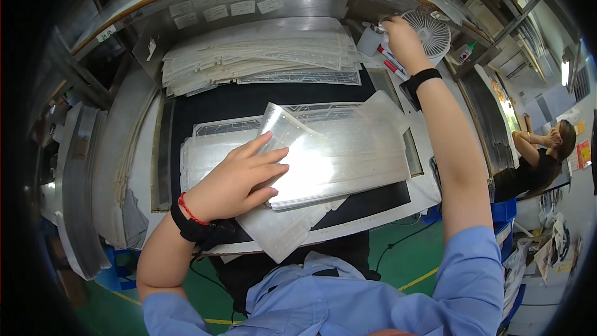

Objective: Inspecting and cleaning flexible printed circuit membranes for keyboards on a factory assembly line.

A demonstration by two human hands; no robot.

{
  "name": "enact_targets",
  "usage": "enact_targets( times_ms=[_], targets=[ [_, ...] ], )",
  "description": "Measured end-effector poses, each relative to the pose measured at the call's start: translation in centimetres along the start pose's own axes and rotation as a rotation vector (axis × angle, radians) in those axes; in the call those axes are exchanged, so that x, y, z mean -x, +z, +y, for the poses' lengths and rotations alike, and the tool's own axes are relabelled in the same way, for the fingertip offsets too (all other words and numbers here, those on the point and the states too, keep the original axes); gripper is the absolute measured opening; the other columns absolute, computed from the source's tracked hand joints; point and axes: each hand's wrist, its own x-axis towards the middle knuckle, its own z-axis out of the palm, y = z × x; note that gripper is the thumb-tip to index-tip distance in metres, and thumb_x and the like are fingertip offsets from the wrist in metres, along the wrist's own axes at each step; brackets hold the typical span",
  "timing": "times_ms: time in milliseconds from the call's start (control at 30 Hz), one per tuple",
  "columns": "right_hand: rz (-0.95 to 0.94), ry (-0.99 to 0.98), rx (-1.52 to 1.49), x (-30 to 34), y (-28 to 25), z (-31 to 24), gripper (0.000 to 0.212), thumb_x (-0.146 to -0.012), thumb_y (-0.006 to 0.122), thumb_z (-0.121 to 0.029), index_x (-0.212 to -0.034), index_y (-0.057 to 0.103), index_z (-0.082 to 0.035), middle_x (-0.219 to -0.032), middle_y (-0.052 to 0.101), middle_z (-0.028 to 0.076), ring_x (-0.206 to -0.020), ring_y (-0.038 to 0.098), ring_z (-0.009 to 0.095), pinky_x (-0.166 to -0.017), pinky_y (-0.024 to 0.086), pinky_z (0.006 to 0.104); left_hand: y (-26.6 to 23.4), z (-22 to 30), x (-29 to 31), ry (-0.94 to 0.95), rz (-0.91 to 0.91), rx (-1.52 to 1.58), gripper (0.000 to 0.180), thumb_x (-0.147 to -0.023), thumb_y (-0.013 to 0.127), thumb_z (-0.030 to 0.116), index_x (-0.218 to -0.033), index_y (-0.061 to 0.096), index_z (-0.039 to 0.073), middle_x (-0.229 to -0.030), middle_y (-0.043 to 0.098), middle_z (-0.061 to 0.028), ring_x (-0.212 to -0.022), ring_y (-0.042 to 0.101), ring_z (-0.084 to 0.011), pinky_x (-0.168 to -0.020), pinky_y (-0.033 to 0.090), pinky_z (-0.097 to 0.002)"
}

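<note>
My left hand (239, 174) lies with its fingers spread on a stack of shiny, translucent plastic sheets (354, 155). Beside its fingertips, the left corner of the top sheet is folded up and over. Under the stack, printed sheets with dark line patterns show at the back edge, and a loose sheet (283, 233) juts out over the table's front edge. At the back right, my right hand (403, 40) is raised with its fingers curled together next to a whitish bottle (369, 42). Something small and pale shows at its fingertips, too small to name.
A taller pile of clear sheets (255, 50) stands at the back of the black mat (217, 109). Red-capped markers (392, 65) and a white fan (429, 34) are at the back right. More sheet stacks (115, 168) flank the table's left side. Another person (535, 155) sits at the far right.
</note>
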Motion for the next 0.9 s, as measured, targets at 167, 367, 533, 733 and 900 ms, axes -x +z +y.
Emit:
enact_targets(
  times_ms=[167,367,533,733,900],
  targets=[
    [-0.057,-0.043,0.101,-0.4,2.4,0.7,0.026,-0.069,0.062,0.005,-0.094,0.069,0.001,-0.1,0.063,0.02,-0.096,0.062,0.035,-0.086,0.051,0.0413,0.2,-0.2,0.1,0.016,0.022,-0.003,0.042,-0.081,0.068,0.017,-0.12,0.061,0.005,-0.139,0.05,-0.0116,-0.14,0.027,-0.0383,-0.109,0.031,-0.046],
    [-0.148,0.036,0.142,-0.9,3.8,1.9,0.02,-0.068,0.063,0.001,-0.087,0.069,0.0,-0.092,0.066,0.023,-0.089,0.065,0.037,-0.082,0.052,0.0437,0.2,-0.2,0.0,-0.006,0.007,-0.013,0.041,-0.081,0.068,0.017,-0.12,0.061,0.006,-0.139,0.051,-0.0114,-0.14,0.028,-0.0387,-0.108,0.032,-0.0459],
    [-0.083,-0.007,0.121,-0.6,5.9,4.2,0.017,-0.073,0.058,0.0,-0.086,0.069,0.0,-0.086,0.066,0.025,-0.087,0.065,0.039,-0.079,0.052,0.0462,0.1,-0.3,-0.3,0.009,0.012,-0.005,0.041,-0.083,0.067,0.019,-0.121,0.061,0.006,-0.139,0.05,-0.0114,-0.14,0.027,-0.039,-0.108,0.032,-0.0465],
    [-0.045,0.04,0.056,-1.2,4.3,2.4,0.036,-0.073,0.054,0.008,-0.105,0.067,0.0,-0.104,0.063,0.024,-0.101,0.06,0.04,-0.09,0.048,0.0447,0.4,-0.4,0.0,-0.013,0.01,-0.006,0.043,-0.083,0.067,0.018,-0.123,0.059,0.006,-0.141,0.05,-0.0102,-0.141,0.026,-0.0379,-0.11,0.031,-0.0458],
    [-0.168,-0.115,-0.473,3.6,-5.5,-9.2,0.036,-0.071,0.054,0.01,-0.104,0.065,0.002,-0.099,0.063,0.019,-0.096,0.06,0.037,-0.086,0.05,0.0413,0.9,-0.6,-0.8,0.004,0.014,0.019,0.044,-0.082,0.068,0.018,-0.123,0.058,0.006,-0.141,0.049,-0.0099,-0.141,0.027,-0.0373,-0.109,0.031,-0.0457]
  ],
)
